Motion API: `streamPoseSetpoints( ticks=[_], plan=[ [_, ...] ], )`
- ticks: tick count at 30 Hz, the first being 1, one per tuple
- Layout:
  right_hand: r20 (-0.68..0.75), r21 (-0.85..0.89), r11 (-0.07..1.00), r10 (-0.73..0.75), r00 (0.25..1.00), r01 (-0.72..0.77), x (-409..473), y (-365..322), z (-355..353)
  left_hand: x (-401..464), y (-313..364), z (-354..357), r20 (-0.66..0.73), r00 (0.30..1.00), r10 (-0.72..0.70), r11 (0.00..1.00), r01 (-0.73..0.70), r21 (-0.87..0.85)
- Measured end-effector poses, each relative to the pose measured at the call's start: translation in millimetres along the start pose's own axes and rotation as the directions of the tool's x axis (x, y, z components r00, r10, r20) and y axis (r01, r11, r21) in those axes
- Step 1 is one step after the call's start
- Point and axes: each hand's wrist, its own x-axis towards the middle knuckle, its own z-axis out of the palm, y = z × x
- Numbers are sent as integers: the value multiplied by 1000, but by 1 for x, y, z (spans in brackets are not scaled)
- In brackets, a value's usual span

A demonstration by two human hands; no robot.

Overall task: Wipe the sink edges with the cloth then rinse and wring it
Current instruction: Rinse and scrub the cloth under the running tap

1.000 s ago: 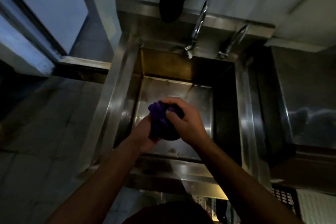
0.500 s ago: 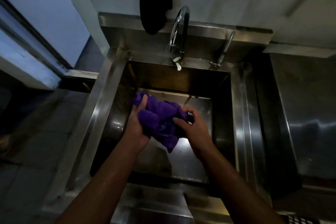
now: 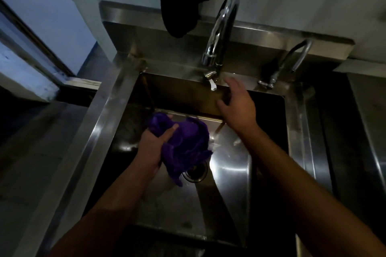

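The left hand is clamped on the bunched purple terry cloth, holding it above the basin of the square stainless-steel sink, toward the basin's left half. A loose tail of the cloth hangs down over the round metal drain in the basin floor. The right hand holds nothing, its fingers spread apart, raised at the basin's far edge just below and beside the small lever at the base of the tall curved chrome tap. A second, smaller bent tap stands near the far right corner. The right half of the basin floor lies bare and shiny. A dark cloth hangs on the pale wall above the sink's raised back edge, left of the tall tap.
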Motion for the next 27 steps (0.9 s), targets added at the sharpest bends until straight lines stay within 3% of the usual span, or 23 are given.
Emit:
streamPoseSetpoints(
  ticks=[5, 11, 16, 23, 27],
  plan=[
    [142, -367, 901, -189, 972, 229, 41, 0, 25, 15, -7, 0, -49, 999, -22, 1000, 22, -1],
    [85, -387, 868, -302, 949, 311, 55, 6, 28, 28, -9, -2, -29, 999, -34, 995, 36, 89],
    [116, -411, 841, -334, 935, 352, 54, 3, 20, 33, -9, 2, -11, 1000, -20, 998, 21, 51],
    [155, -302, 939, -121, 980, 164, 68, -40, -13, 36, -17, 8, -10, 998, -64, 994, 65, 85],
    [26, -86, 996, 30, 999, -28, 56, -43, 7, 38, -29, 11, -103, 989, -107, 985, 119, 127]
  ],
)
